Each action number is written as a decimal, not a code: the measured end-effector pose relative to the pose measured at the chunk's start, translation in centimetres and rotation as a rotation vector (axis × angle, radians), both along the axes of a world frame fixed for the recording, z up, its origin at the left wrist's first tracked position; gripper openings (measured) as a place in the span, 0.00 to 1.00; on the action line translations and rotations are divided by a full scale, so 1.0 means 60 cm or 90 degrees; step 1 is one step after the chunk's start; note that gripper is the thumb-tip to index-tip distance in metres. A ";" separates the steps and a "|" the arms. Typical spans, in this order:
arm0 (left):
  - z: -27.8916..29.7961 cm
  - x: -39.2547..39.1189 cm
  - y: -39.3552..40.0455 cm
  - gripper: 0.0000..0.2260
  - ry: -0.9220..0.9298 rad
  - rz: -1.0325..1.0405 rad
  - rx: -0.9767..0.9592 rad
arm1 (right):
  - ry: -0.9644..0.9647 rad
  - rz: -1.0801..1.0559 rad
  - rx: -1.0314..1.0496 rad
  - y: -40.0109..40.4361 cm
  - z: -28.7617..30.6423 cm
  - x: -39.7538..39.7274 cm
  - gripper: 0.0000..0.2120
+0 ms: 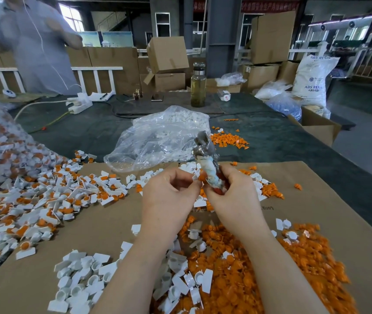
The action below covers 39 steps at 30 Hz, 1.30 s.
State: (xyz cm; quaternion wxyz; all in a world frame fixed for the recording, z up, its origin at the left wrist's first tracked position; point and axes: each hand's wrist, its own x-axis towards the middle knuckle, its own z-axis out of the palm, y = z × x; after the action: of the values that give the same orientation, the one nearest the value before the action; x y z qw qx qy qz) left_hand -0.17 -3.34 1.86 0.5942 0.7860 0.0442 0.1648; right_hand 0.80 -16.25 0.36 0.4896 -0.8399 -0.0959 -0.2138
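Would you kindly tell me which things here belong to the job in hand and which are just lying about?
In the job: left hand pinching a white-and-orange piece; right hand gripping the taped metal tool; orange caps; white housings; heap of assembled pieces.
Lying about: glass bottle; power strip; cardboard box; ABS resin sack.

Single head-worn view, facing forward and down (wide-angle), close-in
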 end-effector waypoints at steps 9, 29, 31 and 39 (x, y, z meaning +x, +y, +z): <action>-0.002 0.005 0.004 0.06 -0.007 0.027 -0.085 | 0.087 0.061 0.060 -0.016 0.008 0.000 0.08; -0.002 -0.004 -0.008 0.06 -0.042 0.023 -0.052 | 0.013 0.027 0.108 0.002 0.007 -0.003 0.05; -0.001 -0.005 -0.009 0.06 -0.048 0.022 -0.050 | 0.031 0.022 0.135 0.003 0.006 -0.002 0.05; -0.004 -0.003 -0.007 0.06 -0.065 0.010 -0.049 | 0.089 0.078 0.172 -0.004 0.010 -0.005 0.06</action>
State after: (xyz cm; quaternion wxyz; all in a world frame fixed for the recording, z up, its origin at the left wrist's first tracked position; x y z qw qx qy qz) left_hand -0.35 -3.75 1.64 0.6238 0.7530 0.0263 0.2076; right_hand 0.53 -16.47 0.98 0.6153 -0.7720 -0.0833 -0.1358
